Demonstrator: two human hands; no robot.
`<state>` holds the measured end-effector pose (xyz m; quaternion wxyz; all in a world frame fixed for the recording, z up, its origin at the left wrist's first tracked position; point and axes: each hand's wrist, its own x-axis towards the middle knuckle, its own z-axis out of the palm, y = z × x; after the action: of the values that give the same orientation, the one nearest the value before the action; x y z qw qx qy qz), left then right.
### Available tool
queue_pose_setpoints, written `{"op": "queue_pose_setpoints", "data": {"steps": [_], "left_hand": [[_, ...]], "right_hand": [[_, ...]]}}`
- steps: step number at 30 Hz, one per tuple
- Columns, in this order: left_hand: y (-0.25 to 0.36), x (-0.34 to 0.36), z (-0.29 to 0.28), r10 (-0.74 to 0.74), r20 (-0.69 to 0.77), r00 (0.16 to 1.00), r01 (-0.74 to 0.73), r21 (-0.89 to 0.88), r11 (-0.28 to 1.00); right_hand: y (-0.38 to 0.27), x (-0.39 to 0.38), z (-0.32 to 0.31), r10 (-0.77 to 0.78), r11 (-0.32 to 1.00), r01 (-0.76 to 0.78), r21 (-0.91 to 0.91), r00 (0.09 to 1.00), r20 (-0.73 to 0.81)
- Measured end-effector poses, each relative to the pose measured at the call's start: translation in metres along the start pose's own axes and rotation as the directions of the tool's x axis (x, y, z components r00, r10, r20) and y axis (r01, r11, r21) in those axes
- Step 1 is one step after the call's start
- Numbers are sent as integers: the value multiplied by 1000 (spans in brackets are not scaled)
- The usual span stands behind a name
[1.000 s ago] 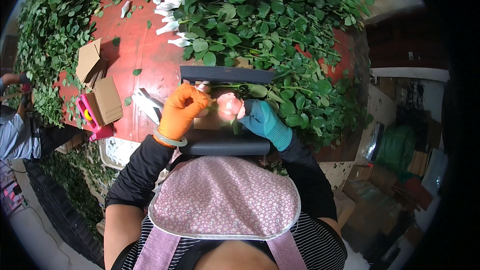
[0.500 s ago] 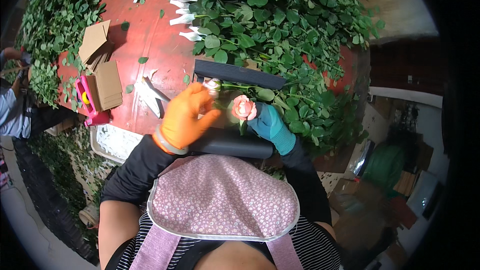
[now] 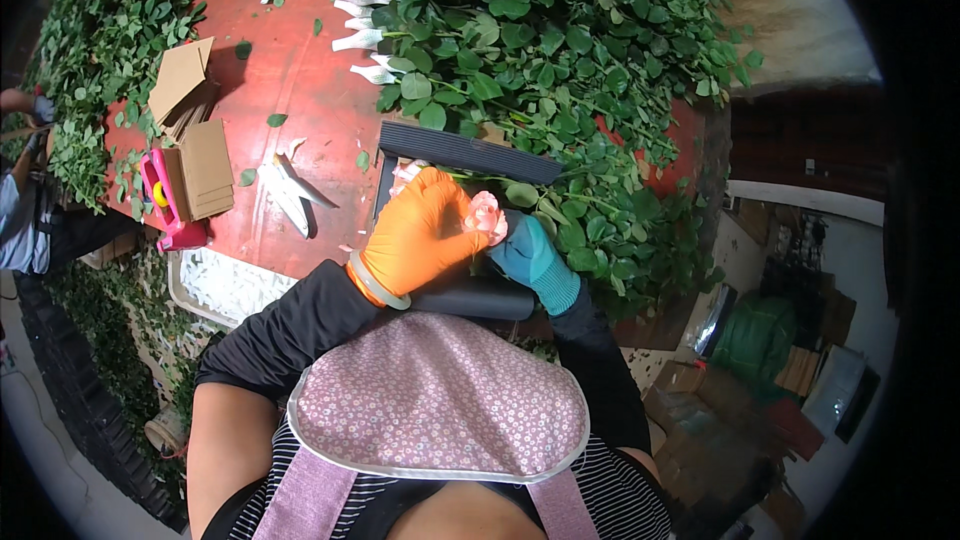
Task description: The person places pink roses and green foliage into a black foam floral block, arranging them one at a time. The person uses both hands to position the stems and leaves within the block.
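Observation:
A peach-pink rose [image 3: 486,216] is held upright between my hands, over a black rack [image 3: 470,152] on the red table. My right hand [image 3: 538,262], in a teal glove, is closed round it just below the bloom; the glove hides most of the stem. My left hand [image 3: 420,232], in an orange glove, has thumb and fingers closed at the left side of the petals; its fingertips are partly hidden. Behind the orange glove, another pink rose [image 3: 404,176] lies in the rack, partly covered.
White-netted blooms [image 3: 358,40] lie beside a heap of leafy stems [image 3: 570,40]. On the left are scissors [image 3: 290,198], cardboard pieces [image 3: 206,170], a pink tape dispenser [image 3: 170,205] and a tray of white scraps [image 3: 215,285]. Another person's arm [image 3: 25,160] shows at far left.
My left hand has moved right and closed at the rose's petals, away from the flower in the rack. My right hand still holds the rose in nearly the same place.

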<state>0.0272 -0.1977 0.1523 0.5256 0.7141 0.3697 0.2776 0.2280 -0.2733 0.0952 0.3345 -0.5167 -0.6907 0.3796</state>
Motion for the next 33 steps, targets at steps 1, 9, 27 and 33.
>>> {"op": "queue_pose_setpoints", "data": {"steps": [1,9,27,33], "left_hand": [[-4,0,2,5,-19,1000,-5,9,1000],[-33,-3,6,11,-59,998,-27,-268,963],[-8,-14,12,233,-140,962,-216,126,968],[-8,-21,20,174,-132,976,-170,47,984]], "right_hand": [[-1,0,0,7,1000,-7,-1,1000,-2],[12,-1,2,96,995,-95,39,995,-2],[11,2,5,-12,999,16,28,988,-156],[53,-14,12,173,984,-167,63,978,-113]]}}
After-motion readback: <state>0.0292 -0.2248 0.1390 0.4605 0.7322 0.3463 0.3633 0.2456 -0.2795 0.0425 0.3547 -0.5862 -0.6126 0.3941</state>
